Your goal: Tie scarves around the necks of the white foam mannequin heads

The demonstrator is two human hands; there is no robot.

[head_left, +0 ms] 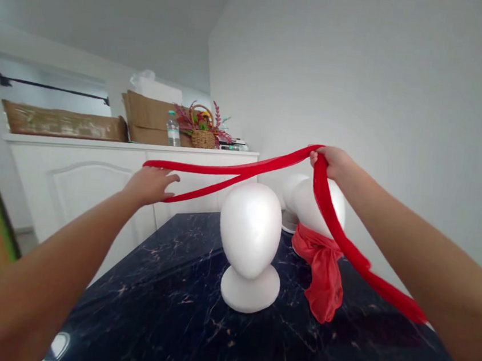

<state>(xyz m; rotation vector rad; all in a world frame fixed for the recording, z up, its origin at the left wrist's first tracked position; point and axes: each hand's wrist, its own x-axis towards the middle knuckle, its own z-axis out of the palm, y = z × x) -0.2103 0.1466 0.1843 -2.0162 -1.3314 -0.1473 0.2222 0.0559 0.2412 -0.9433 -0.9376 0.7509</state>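
A long red scarf is stretched in the air above and in front of a white foam mannequin head. At its left end the scarf makes a loop, and my left hand holds that loop spread, with the thumb and a finger apart. My right hand is closed around the scarf higher up. From there the loose end hangs down and trails to the right, past my forearm. The foam head stands upright on its round base on the dark table, touched by neither hand.
Behind to the right, a second foam head wears a coral scarf tied at its neck; another white form is partly hidden there. A marbled dark tabletop lies below. A white cabinet carries cardboard boxes, a bottle and a flower basket.
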